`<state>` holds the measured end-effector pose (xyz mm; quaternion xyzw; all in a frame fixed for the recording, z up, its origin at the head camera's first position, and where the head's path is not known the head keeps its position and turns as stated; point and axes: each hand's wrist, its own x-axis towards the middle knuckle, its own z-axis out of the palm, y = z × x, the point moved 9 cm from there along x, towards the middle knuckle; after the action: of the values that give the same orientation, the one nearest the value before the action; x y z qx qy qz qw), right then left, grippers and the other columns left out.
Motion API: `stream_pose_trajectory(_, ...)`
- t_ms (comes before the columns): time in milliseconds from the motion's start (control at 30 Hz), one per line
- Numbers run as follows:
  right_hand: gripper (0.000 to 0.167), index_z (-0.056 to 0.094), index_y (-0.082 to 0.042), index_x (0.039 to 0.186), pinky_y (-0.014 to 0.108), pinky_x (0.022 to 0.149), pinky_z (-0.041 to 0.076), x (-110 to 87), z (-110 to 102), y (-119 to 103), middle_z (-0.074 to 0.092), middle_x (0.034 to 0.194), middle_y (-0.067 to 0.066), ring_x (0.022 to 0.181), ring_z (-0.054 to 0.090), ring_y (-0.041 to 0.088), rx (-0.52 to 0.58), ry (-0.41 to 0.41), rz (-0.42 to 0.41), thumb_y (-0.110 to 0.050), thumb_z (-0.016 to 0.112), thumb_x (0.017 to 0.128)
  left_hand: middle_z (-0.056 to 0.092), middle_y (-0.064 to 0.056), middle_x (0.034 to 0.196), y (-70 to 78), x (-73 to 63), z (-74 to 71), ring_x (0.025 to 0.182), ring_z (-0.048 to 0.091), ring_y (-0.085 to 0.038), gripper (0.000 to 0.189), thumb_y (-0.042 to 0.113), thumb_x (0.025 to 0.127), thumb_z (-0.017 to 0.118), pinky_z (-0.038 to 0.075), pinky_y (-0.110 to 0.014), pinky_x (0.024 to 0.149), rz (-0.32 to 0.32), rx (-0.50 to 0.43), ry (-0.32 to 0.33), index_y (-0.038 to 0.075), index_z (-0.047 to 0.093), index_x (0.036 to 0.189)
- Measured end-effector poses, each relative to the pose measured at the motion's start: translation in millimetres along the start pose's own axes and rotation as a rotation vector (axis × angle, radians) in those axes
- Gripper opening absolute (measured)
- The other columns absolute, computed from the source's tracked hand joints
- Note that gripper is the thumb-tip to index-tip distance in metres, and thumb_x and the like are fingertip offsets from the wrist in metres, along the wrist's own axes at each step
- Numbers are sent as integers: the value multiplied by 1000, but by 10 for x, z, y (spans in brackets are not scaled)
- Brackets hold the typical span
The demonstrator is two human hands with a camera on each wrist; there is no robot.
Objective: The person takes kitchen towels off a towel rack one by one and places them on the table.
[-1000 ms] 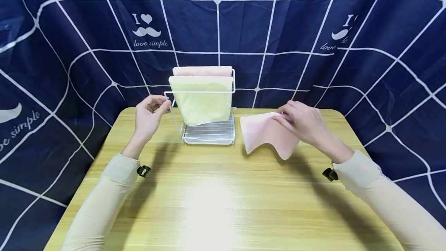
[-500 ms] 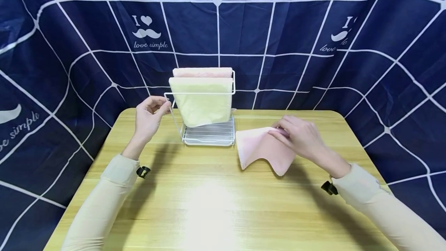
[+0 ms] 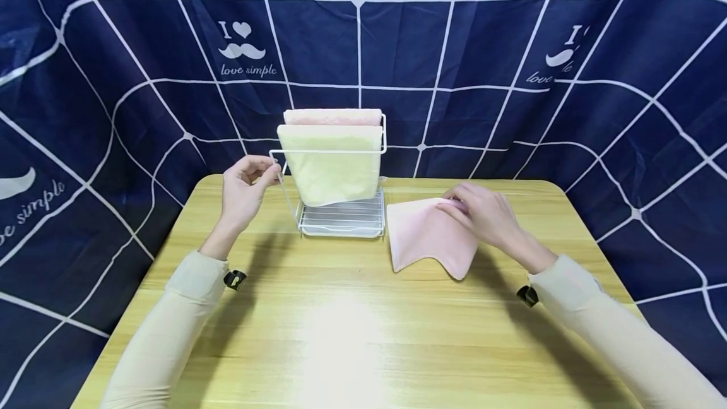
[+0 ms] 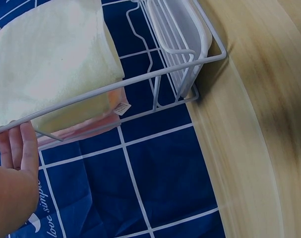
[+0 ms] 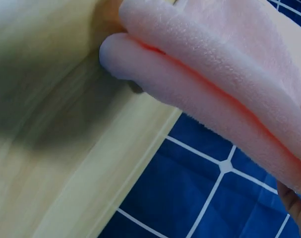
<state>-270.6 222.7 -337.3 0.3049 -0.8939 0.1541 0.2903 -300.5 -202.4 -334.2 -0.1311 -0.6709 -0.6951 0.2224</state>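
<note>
So far, the work looks about two-thirds done, judging by how the cloths lie. In the head view, a white wire rack with a slatted base tray (image 3: 341, 230) stands just left of centre. A pale yellow, folded fluffy cloth (image 3: 329, 172) hangs in it behind the front rail, and a pale pink folded cloth (image 3: 332, 117) shows over the top behind the yellow one. Both seem settled. The front rail crosses before the yellow cloth and carries nothing.

A second pink cloth, soft and folded double (image 3: 423, 232), is right of centre, beside the rack and not yet on it; placing it appears to be what is left. The right hand (image 3: 483, 210) pinches its upper edge between thumb and fingers, and the cloth droops in a wave over the light wood-grain table (image 3: 255, 333). Whether its lower edge touches the wood cannot be told.

At centre left, the left hand (image 3: 244, 185) pinches the rack's side wire near its upper corner, apparently to steady it.
</note>
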Motion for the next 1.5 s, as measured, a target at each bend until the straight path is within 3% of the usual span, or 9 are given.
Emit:
stream_pose_trajectory(333,19,72,-12,94,39,50,50,154,211,205,69,84,3,70,64,22,-8,-59,-12,-24,85,88,77,6,82,23,24,6,72,72,-6,9,-10,94,72,68,-22,73,-7,1,4,-2,70,99)
stream_pose_trajectory(667,18,72,-16,94,39,53,53,225,441,452,69,87,1,74,66,22,-7,-116,13,-31,82,92,77,7,83,5,18,6,73,72,-6,7,-11,94,70,68,-21,74,-2,-3,-3,-10,68,100)
stream_pose_trajectory(1100,20,72,-14,97,43,54,56,251,723,711,70,92,4,76,67,24,-23,-185,22,-33,78,96,76,12,82,24,-2,27,73,71,-7,7,-12,94,69,67,-18,73,12,19,-8,-9,67,101)
stream_pose_trajectory(1500,21,73,-15,101,50,68,61,313,989,890,72,99,6,88,71,28,-22,-281,67,-36,75,99,76,12,82,3,7,8,72,71,-4,9,-13,94,69,68,-21,73,18,16,1,-14,66,102)
